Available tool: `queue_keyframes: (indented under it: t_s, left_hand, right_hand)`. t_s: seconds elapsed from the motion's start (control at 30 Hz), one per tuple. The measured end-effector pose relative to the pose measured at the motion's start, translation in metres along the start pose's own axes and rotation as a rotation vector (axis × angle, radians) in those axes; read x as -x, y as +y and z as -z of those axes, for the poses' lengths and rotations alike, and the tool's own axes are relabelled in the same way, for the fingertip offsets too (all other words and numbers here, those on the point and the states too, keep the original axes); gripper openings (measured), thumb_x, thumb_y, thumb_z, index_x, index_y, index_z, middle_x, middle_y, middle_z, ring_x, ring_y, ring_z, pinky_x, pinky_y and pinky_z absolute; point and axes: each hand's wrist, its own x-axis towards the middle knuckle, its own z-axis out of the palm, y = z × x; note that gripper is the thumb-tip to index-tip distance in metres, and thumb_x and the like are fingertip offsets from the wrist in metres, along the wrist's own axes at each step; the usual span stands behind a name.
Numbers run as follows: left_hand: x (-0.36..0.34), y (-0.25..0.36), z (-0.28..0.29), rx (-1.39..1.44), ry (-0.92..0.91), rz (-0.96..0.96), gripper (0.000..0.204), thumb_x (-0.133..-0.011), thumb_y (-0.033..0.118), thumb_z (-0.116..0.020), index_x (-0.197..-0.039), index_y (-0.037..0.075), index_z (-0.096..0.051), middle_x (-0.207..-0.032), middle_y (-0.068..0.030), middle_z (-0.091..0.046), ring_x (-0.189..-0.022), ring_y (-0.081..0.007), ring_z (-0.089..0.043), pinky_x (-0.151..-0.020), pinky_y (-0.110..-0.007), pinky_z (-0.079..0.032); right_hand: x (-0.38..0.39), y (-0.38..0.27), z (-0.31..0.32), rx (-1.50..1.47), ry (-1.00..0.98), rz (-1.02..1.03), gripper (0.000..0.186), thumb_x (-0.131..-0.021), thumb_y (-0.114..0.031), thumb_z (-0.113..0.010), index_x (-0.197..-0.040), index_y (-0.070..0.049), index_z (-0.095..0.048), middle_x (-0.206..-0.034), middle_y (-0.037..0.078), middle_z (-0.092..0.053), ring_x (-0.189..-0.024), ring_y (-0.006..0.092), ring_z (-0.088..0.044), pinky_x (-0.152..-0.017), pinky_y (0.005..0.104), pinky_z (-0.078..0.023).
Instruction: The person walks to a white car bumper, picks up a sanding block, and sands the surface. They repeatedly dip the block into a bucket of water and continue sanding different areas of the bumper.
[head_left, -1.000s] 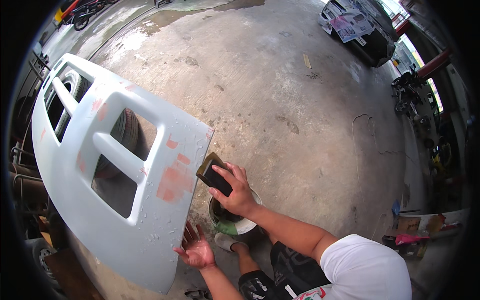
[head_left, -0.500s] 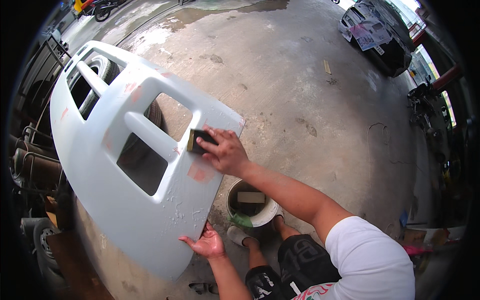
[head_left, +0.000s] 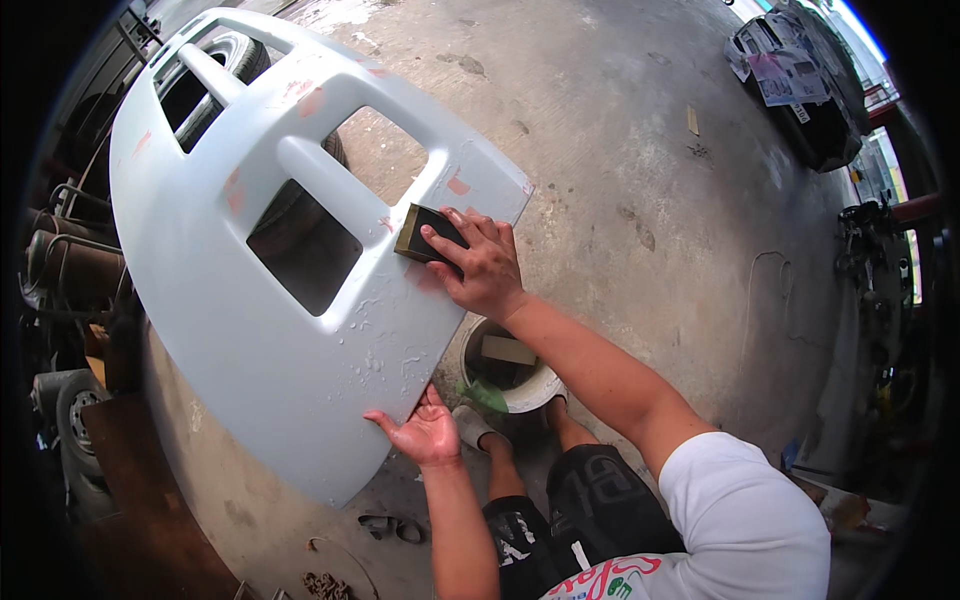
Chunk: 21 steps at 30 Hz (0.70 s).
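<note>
A large pale grey car bumper (head_left: 190,290) with several openings and pinkish patches stretches across the left and middle. Water droplets wet its near end. My right hand (head_left: 486,262) presses a dark sanding block (head_left: 412,236) with a yellowish edge flat on the surface, beside a corner of the nearest opening. Its fingers spread over the block's top. Part of a pink patch shows beneath that hand. My left hand (head_left: 428,434) grips the bumper's near edge, thumb on top and the other fingers partly hidden under the rim.
A pale bucket (head_left: 530,402) holding a light block (head_left: 508,349) and a green cloth (head_left: 487,396) stands by my feet. Tyres (head_left: 236,58) show behind the bumper. Sandals (head_left: 392,528) lie on the floor. A dark vehicle (head_left: 815,95) is at far right; clutter lines the left.
My right hand has slid the sanding block along the bumper toward me, partly over the pink patch. My left hand keeps its hold on the edge. The whole view has shifted.
</note>
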Motion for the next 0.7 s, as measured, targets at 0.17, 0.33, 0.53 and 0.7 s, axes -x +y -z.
queue_keyframes:
  t_s: [0.17, 0.33, 0.53, 0.7]
  left_hand:
    - [-0.003, 0.010, 0.003, 0.032, 0.022, 0.030, 0.078, -0.096, 0.057, -0.066, -0.152, 0.007, -0.046, -0.153, -0.0090, -0.054, -0.139, -0.0284, -0.053, -0.121, -0.048, -0.042]
    - [0.002, 0.000, 0.004, -0.020, 0.008, 0.019, 0.079, -0.096, 0.060, -0.064, -0.151, 0.007, -0.047, -0.150, -0.0086, -0.056, -0.138, -0.0278, -0.055, -0.119, -0.048, -0.044]
    - [0.002, 0.010, 0.001, -0.040, 0.029, -0.044, 0.079, -0.096, 0.061, -0.064, -0.151, 0.007, -0.047, -0.149, -0.0084, -0.057, -0.135, -0.0272, -0.057, -0.116, -0.046, -0.049]
    - [0.000, 0.009, 0.010, -0.069, -0.035, 0.021, 0.078, -0.096, 0.061, -0.064, -0.150, 0.007, -0.048, -0.149, -0.0085, -0.057, -0.135, -0.0268, -0.057, -0.116, -0.045, -0.048]
  right_hand:
    - [0.055, -0.061, 0.007, -0.079, -0.071, 0.036, 0.049, -0.087, -0.033, -0.075, -0.135, -0.024, -0.070, -0.146, 0.011, -0.059, -0.123, 0.0259, -0.057, -0.104, 0.0427, -0.035]
    - [-0.040, 0.075, 0.004, 0.086, 0.041, -0.228, 0.044, -0.090, -0.035, -0.071, -0.132, -0.020, -0.072, -0.139, 0.015, -0.063, -0.120, 0.0307, -0.057, -0.101, 0.0481, -0.040]
    - [0.050, -0.063, -0.004, -0.070, -0.030, -0.039, 0.047, -0.088, -0.035, -0.074, -0.134, -0.024, -0.071, -0.145, 0.012, -0.060, -0.128, 0.0261, -0.055, -0.106, 0.0429, -0.037]
    - [-0.016, 0.035, 0.010, 0.068, -0.001, 0.019, 0.044, -0.091, -0.036, -0.070, -0.131, -0.020, -0.071, -0.142, 0.014, -0.063, -0.118, 0.0286, -0.059, -0.098, 0.0455, -0.041]
